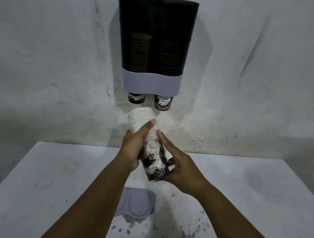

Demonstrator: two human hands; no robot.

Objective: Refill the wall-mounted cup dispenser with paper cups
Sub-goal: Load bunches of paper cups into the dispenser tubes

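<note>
Nearest you, the dispenser's grey lid (135, 202) is lying on the counter (57, 177). Above it you are holding a stack of paper cups (147, 146) in both hands: your left hand (135, 145) is curling its fingers round the middle, your right hand (179, 166) is gripping the printed base. The stack's long axis is tilting up and away, white rims leading toward the cup dispenser (155, 45) on the wall, whose open top is sitting well above both hands.
</note>
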